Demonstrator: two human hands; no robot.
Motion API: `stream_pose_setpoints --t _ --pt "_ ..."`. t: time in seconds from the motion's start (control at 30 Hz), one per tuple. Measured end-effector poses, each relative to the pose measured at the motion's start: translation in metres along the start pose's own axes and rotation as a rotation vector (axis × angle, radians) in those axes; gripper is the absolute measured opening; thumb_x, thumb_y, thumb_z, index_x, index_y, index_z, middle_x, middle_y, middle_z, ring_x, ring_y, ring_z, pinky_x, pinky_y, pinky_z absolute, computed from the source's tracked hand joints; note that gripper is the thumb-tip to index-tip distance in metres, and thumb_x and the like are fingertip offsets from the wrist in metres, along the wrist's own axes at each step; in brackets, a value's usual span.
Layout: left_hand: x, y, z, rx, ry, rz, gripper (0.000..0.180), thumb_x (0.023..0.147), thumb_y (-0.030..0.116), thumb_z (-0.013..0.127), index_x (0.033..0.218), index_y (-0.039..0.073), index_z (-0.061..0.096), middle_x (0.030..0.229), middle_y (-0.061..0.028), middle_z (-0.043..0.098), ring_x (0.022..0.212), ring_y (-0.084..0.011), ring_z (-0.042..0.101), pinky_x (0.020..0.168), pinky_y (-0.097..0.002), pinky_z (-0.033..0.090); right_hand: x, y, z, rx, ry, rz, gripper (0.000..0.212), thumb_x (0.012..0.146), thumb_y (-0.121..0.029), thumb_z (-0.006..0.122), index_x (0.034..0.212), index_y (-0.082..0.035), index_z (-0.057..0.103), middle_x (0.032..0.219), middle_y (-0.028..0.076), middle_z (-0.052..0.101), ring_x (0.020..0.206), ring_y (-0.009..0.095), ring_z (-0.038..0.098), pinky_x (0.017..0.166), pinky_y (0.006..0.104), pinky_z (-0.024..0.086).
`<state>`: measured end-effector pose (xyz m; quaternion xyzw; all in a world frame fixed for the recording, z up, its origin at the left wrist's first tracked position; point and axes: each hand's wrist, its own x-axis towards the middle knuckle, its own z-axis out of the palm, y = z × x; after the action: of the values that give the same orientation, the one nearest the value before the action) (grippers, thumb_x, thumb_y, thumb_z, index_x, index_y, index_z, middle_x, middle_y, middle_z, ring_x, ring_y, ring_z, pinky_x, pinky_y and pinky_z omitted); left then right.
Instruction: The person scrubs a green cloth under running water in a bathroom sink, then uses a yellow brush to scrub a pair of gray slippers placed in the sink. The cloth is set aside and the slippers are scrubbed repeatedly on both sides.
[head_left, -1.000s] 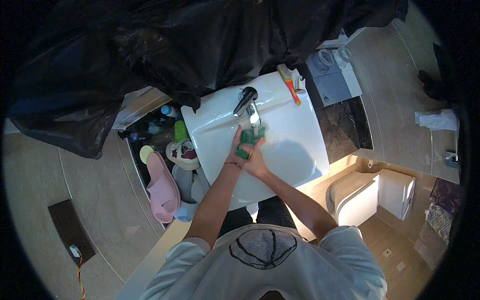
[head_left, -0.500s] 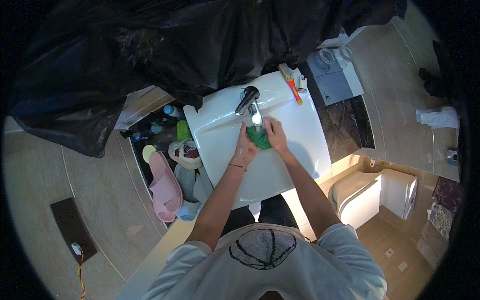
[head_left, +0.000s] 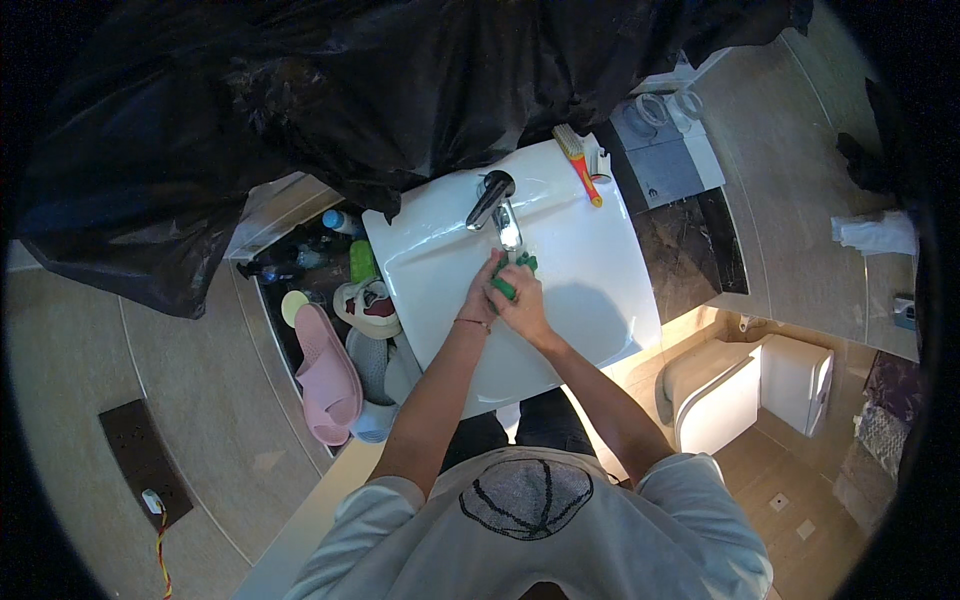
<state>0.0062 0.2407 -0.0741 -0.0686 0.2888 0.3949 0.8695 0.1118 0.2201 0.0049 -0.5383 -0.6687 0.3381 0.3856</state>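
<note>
Both hands over the white washbasin [head_left: 600, 300], just below the chrome tap [head_left: 492, 196]. Green cloth or sponge [head_left: 508, 285] bunched between them, directly under the spout [head_left: 509, 228], above the bowl's centre. Left hand [head_left: 483, 296] and right hand [head_left: 522, 305] pressed together, each grip closed around the green piece, fingers overlapping. Orange-handled brush [head_left: 578, 160] lying on the basin's back rim, well apart. Pink slipper [head_left: 325, 375] on the floor left of the basin; black plastic sheeting [head_left: 350, 90] hanging above.
</note>
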Motion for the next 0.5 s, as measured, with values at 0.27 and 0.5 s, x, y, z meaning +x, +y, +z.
stream_pose_setpoints --t 0.27,0.5 --pt "0.012 -0.013 0.004 0.176 0.413 0.256 0.045 0.096 0.052 0.054 0.111 0.010 0.059 0.098 -0.0045 0.064 0.092 -0.0189 0.064 0.081 -0.0365 0.054 0.022 0.032 -0.001 -0.071 0.052 0.208 0.015 0.080 -0.018 0.064 0.083 -0.004 0.065 0.088 0.013 0.064 0.084 0.036 0.058 0.079 0.0438 0.045" --pt "-0.065 0.048 0.075 0.608 0.438 0.269 0.056 0.097 0.058 0.049 0.122 0.008 0.059 0.126 -0.0089 0.058 0.110 -0.0315 0.059 0.093 -0.0488 0.046 0.026 0.082 -0.010 0.605 -0.056 0.772 0.029 0.098 -0.037 0.057 0.099 -0.009 0.064 0.088 0.001 0.064 0.076 0.012 0.060 0.061 0.0281 0.047"
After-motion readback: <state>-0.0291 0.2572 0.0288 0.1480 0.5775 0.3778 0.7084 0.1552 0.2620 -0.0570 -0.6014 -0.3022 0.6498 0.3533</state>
